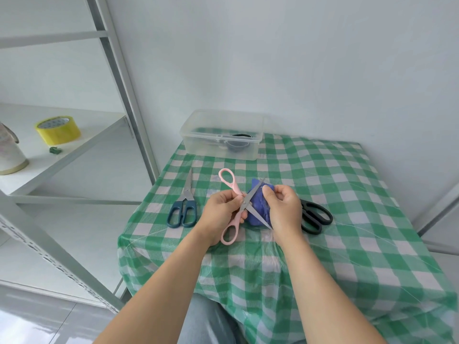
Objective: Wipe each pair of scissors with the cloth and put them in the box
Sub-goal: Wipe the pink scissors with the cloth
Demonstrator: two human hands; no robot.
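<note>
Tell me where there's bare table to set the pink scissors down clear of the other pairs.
Widest: the table right of the black scissors, out to its edge. Also the patch between the right hand and the box. Crowded: the middle row, teal scissors, left hand, pink scissors, cloth.

The bare left forearm (161,281) and the bare right forearm (323,281) reach up from the lower edge and draw in toward each other, wrists nearly straight. The left hand (222,211) has its fingers curled and pinches the open pink-handled scissors (229,181) near the pivot, thumb on top. The right hand (283,209), its back to the camera, grips the crumpled blue cloth (257,212) with bent fingers, the thumb pressing the cloth against a blade. The two hands sit just beside each other at the same height.
</note>
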